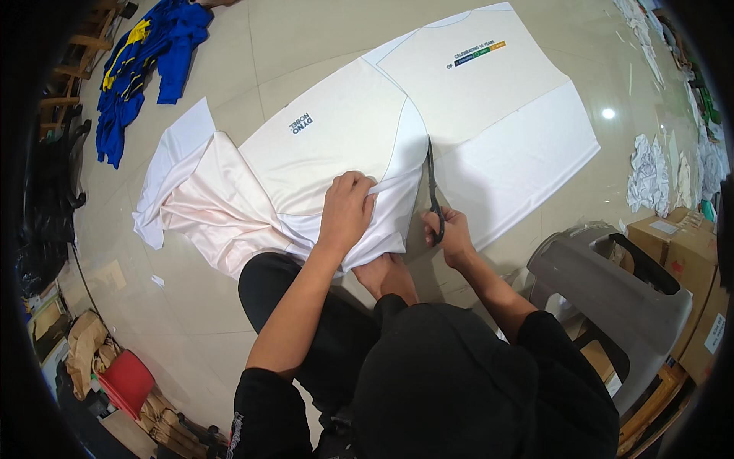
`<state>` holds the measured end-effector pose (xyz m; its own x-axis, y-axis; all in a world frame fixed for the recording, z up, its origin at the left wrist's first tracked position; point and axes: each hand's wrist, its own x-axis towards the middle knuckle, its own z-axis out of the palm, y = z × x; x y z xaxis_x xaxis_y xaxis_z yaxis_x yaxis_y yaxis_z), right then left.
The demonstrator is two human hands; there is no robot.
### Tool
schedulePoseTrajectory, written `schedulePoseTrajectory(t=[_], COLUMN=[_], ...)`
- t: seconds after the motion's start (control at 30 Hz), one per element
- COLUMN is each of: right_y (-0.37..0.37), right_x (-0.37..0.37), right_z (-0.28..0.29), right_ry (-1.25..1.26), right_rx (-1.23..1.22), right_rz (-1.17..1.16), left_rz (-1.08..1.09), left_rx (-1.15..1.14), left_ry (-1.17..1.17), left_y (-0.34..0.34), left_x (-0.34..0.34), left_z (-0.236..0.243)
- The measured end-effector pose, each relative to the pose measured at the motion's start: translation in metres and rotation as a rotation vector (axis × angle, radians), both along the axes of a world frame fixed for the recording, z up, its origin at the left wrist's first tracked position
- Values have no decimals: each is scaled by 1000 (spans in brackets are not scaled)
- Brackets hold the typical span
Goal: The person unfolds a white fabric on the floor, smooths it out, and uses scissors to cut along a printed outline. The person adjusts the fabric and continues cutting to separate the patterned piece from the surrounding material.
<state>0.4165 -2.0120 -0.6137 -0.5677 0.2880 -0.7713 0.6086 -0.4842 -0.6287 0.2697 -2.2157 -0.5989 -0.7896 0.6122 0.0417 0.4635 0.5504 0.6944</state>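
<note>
A large sheet of white printed fabric (336,145) is spread on the floor, with shirt-panel outlines and small printed logos on it. My right hand (451,237) grips black-handled scissors (433,180) by their finger loops. Their long blades point away from me and meet the fabric at the inner end of a cut. Left of the blades, my left hand (348,214) is closed on a gathered fold of the cloth. To the cut's right lies another fabric part (520,145), with a coloured strip printed near its top. Bunched cloth (222,199) lies at the left.
A bare foot (386,277) rests under the fabric's near edge. Blue and yellow garments (145,73) lie at the far left. A grey plastic stool (612,291) stands at the right, beside cardboard boxes (680,252). Crumpled white scraps (648,176) lie on the floor there.
</note>
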Motion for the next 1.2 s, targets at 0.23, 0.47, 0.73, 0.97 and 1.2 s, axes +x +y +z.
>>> schedulePoseTrajectory(t=[0.23,0.47,0.73,0.97,1.2], right_y=[13,24,31,38,41], right_x=[-8,-20,-20,-19,-21], right_z=[-2,-2,-4,-7,1], right_ry=[46,39,52,48,12], right_rx=[-27,-32,-25,15,30], right_rz=[25,36,66,115,117], left_rz=[3,-2,13,6,9], left_rx=[-5,-23,-6,-13,-19], left_ry=[-9,-30,-13,-14,-6], left_y=[0,-1,0,0,0], left_x=[0,0,1,0,1], left_z=[1,0,1,1,-1])
